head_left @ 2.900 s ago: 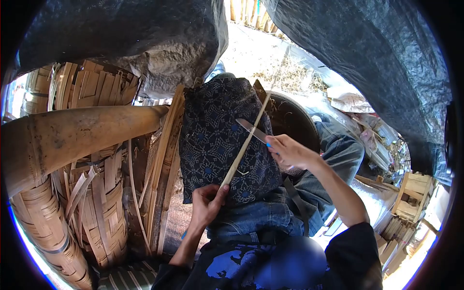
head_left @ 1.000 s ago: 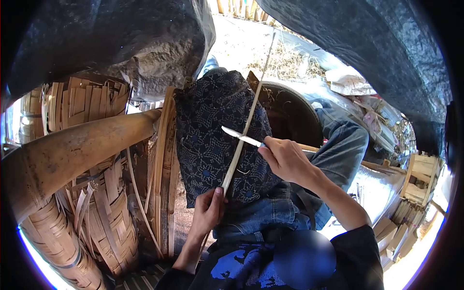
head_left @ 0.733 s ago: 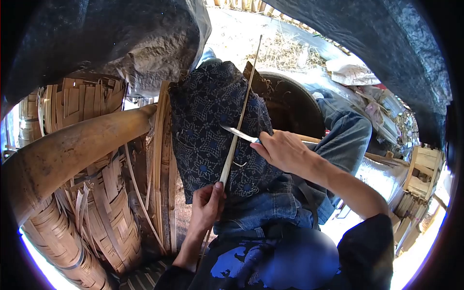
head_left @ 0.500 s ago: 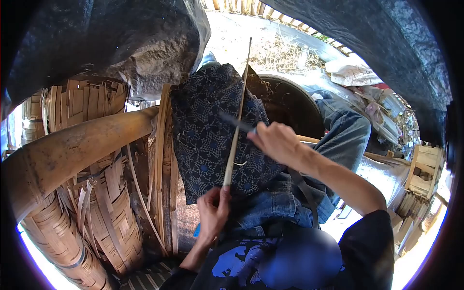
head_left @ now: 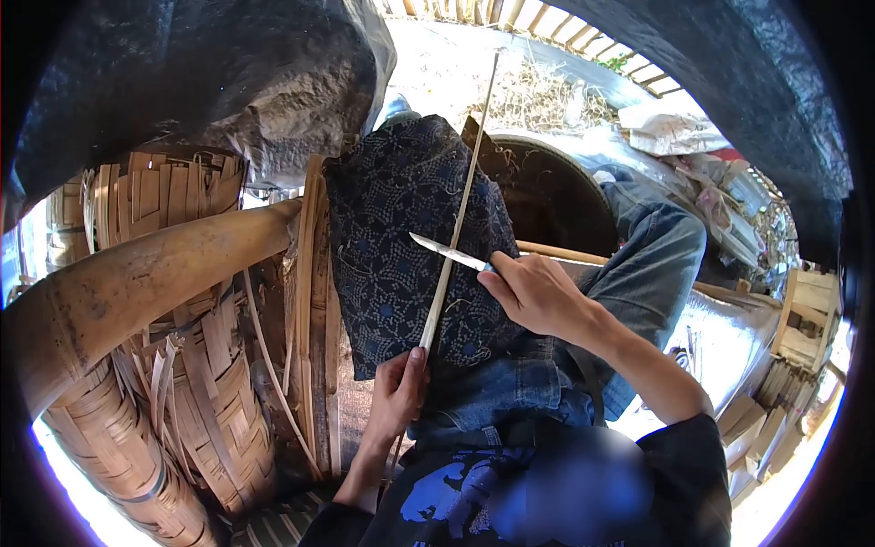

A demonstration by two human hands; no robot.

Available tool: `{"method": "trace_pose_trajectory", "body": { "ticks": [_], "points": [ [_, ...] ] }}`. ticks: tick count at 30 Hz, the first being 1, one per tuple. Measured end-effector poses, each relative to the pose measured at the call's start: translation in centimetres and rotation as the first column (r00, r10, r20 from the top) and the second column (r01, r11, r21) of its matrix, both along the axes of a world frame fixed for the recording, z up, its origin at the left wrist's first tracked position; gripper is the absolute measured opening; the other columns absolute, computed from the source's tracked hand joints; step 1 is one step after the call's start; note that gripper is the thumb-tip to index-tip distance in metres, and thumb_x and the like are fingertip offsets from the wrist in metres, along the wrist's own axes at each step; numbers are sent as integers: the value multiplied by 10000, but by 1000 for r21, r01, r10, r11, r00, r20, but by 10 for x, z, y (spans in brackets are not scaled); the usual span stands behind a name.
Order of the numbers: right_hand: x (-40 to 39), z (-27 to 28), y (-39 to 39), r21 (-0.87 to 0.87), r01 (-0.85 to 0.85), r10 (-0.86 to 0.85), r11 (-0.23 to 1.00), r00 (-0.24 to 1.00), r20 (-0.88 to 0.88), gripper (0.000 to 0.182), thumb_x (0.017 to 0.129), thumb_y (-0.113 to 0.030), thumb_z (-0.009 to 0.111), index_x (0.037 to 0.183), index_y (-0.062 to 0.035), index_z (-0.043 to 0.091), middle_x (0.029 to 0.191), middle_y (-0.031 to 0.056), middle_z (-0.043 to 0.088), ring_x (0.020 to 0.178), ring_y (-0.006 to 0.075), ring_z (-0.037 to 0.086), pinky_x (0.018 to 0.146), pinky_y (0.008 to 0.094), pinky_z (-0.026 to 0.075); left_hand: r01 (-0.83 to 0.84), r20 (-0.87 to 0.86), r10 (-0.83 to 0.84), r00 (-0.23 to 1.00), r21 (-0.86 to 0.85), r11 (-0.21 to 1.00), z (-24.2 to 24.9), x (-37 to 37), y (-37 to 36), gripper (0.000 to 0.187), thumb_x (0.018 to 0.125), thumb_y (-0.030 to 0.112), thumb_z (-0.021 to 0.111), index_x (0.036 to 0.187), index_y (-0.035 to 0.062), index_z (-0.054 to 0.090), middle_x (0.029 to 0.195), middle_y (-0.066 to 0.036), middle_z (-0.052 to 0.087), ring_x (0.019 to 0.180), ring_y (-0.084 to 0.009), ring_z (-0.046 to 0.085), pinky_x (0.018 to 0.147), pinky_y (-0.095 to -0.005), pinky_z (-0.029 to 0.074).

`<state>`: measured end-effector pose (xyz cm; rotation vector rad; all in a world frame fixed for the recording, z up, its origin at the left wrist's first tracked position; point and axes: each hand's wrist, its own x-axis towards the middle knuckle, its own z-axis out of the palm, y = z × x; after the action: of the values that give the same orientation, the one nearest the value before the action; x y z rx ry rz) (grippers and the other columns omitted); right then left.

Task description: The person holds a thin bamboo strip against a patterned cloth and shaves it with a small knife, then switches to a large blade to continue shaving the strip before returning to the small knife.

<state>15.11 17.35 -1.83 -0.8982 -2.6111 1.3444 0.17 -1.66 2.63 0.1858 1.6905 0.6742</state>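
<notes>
A long, thin bamboo strip (head_left: pixel 466 196) slants away from me over a dark patterned cloth (head_left: pixel 392 228) on my lap. Its near end is pinched between the thumb and fingers of my left hand (head_left: pixel 397 394). My right hand (head_left: pixel 536 290) is wrapped round the handle of a knife (head_left: pixel 448 251), and most of that handle is hidden in the fist. The blade lies across the strip, pointing left, at about the middle of the strip's length. Small curled shavings cling to the cloth.
At left a thick bamboo pole (head_left: pixel 164 273) runs above woven bamboo baskets (head_left: pixel 118 447). A dark round basin (head_left: pixel 556 201) stands beyond my bent knee (head_left: pixel 652 264). Black plastic sheeting (head_left: pixel 200 82) hangs overhead. Plastic bags (head_left: pixel 729 210) lie at right, near a small wooden crate (head_left: pixel 807 314).
The knife has gone from a motion blur to a sharp view, slightly lower along the strip. My right hand has shifted right and down. The strip's far tip has swung right and up.
</notes>
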Motion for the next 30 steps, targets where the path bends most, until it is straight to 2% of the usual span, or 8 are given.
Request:
{"method": "trace_pose_trajectory", "body": {
  "ticks": [6,8,14,22,24,26,28,30],
  "points": [
    [-9,9,17,70,-146,135,987,981,140,473,939,-338,485,597,-12,504,433,149,479,395,325,531,408,406,434,-161,217,150,965,34,986,-7,-5,-12,454,976,402,392,680,71,488,448,19,391,328,-68,340,328,-219,263],
    [-11,13,25,28,-211,202,977,963,178,497,948,-355,463,589,-16,518,430,137,485,395,308,542,409,397,448,-320,433,306,848,-40,946,-7,-8,-14,434,979,390,390,679,88,474,428,24,360,307,-74,308,322,-221,241],
    [-18,11,33,9,-292,283,956,932,227,515,955,-379,441,590,-26,525,432,127,490,386,289,544,413,387,465,-436,579,421,698,-123,891,-9,-12,-16,422,992,370,350,684,105,462,410,23,329,270,-94,273,323,-231,222],
    [-26,-13,22,195,-135,61,971,937,343,444,950,-343,467,641,-26,499,441,106,514,407,289,573,380,376,476,-438,532,417,738,-93,894,-2,0,-15,405,971,390,411,690,102,459,421,33,319,295,-80,271,337,-229,211],
    [-26,-25,34,314,-77,12,946,979,204,421,956,-303,461,644,-23,502,433,119,499,391,288,556,367,376,458,-367,494,348,797,-61,928,1,3,-19,417,971,395,408,686,95,452,432,37,321,302,-73,275,332,-218,220],
    [-26,-18,41,138,-30,12,990,991,130,411,962,-281,451,653,-15,503,427,131,480,380,290,538,364,380,442,-377,476,356,804,-56,925,4,4,-18,430,968,393,419,683,76,471,442,33,351,319,-65,301,330,-212,243],
    [-18,-3,41,111,0,-10,994,996,92,421,970,-268,434,645,-5,485,446,140,476,368,279,504,383,370,415,-221,186,216,959,8,975,7,7,-13,427,960,382,451,692,53,507,455,20,402,341,-60,343,333,-214,268],
    [-9,12,36,-168,167,-171,972,985,-13,434,977,-262,413,637,1,473,472,142,481,368,261,469,425,358,401,-193,86,189,978,48,980,5,10,-14,393,950,340,492,706,36,546,474,8,453,369,-50,383,344,-209,282]
  ]
}}
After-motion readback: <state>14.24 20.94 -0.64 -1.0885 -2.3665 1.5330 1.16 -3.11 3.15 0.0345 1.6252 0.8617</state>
